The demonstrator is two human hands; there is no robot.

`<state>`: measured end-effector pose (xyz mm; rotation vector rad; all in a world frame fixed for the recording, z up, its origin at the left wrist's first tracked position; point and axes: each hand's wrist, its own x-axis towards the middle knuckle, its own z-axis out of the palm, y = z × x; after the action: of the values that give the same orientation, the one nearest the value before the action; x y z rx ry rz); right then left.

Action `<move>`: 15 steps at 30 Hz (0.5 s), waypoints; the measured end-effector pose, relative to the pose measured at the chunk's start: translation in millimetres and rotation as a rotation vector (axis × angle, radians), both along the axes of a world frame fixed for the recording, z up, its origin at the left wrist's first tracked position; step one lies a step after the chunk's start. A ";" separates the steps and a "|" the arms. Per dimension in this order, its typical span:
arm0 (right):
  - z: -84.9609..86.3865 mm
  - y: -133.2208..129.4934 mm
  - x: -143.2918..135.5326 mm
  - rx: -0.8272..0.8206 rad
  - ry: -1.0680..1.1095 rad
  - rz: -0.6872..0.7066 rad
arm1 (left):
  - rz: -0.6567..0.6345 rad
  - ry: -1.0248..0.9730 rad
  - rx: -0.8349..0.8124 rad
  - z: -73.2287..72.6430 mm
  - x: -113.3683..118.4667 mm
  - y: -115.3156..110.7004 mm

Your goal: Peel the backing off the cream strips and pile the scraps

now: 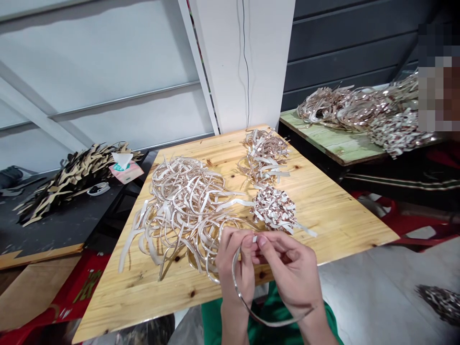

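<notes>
My left hand and my right hand meet at the front edge of the wooden table. Both pinch a thin white and metallic strip between thumbs and fingers. Its free length curves down under my hands toward the right wrist. A large loose pile of similar strips lies on the table to the left. Just beyond my hands sits a dense bunch of short, knotted-looking pieces, with a smaller tangle of strips behind it.
On the left, a dark table holds black and tan strips, a tissue box and a white object. At right, a green-topped table bears more metallic strips, with a person partly visible beside it. Red chairs stand nearby.
</notes>
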<state>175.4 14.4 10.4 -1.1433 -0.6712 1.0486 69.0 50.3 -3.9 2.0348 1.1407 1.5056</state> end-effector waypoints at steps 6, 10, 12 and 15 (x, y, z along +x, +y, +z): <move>-13.6 9.0 3.0 0.058 -0.035 -0.045 | 0.049 0.001 0.042 2.2 5.6 1.1; -13.3 10.9 3.3 0.059 -0.047 -0.015 | 0.101 0.020 0.073 1.9 4.3 4.0; -10.4 9.6 1.6 0.059 -0.046 -0.010 | 0.115 0.044 0.092 -0.7 3.4 5.5; -7.0 7.4 -1.0 0.058 -0.021 -0.003 | 0.114 0.045 0.096 -5.1 2.7 6.3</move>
<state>174.4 21.8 3.3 -1.1057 -0.7116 1.0094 71.7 56.5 -8.9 2.1085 1.2429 1.6052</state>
